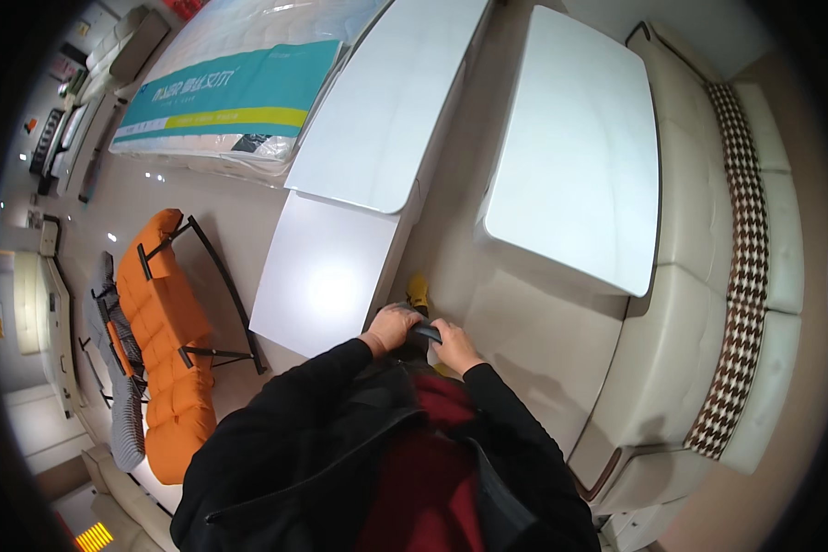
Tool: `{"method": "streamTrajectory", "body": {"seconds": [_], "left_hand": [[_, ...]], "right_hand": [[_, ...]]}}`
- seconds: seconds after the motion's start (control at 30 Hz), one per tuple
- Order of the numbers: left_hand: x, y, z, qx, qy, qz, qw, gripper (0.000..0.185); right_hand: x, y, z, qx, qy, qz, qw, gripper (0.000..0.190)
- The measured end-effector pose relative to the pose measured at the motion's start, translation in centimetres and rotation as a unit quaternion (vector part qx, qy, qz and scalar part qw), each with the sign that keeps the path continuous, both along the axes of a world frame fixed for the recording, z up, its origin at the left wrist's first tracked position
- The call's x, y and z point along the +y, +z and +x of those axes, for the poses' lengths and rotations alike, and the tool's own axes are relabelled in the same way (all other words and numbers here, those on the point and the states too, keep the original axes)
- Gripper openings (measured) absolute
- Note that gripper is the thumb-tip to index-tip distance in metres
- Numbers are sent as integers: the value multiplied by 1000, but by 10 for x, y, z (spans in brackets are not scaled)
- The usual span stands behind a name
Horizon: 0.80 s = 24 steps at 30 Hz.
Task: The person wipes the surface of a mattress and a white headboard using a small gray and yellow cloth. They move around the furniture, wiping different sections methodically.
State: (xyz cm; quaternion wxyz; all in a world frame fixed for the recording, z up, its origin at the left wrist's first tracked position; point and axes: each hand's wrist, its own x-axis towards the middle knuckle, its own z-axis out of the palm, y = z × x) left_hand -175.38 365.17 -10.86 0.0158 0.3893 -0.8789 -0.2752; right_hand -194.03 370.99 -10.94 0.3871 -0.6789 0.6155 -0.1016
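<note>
Both hands are close together in front of my body, at the middle of the view. My left hand [390, 328] is closed around one end of a dark grey object [426, 332], and my right hand [457, 348] grips the other end. It looks like a folded cloth or a strap, but my fingers cover much of it, so I cannot tell which. Just beyond my left hand lies the white lower surface [317, 276] of a low table or cabinet, with a bright light reflected in it. A yellow shoe [417, 288] shows past my hands.
A white tabletop [393, 103] adjoins the lower surface; a second white table [579, 152] stands right, beside a cream leather sofa [690, 207] with a houndstooth strip [745, 228]. On the left are an orange cushioned recliner [169, 310] with black frame and a plastic-wrapped mattress [276, 27].
</note>
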Motion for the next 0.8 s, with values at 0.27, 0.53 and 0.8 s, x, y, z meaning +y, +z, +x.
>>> {"method": "streamTrajectory", "body": {"seconds": [0.27,0.53,0.8], "left_hand": [[-154,21,8,24,91,-147,985,23],[-253,14,50,-110,213,-211,947,42],[-244,-64,52,-159,277,71,945,61]], "right_hand": [[-171,37,8,67,17,-199,978,34],[-307,19,58,87,131,-348,924,30],[-333,-60,72,80,280,-48,955,46]]}}
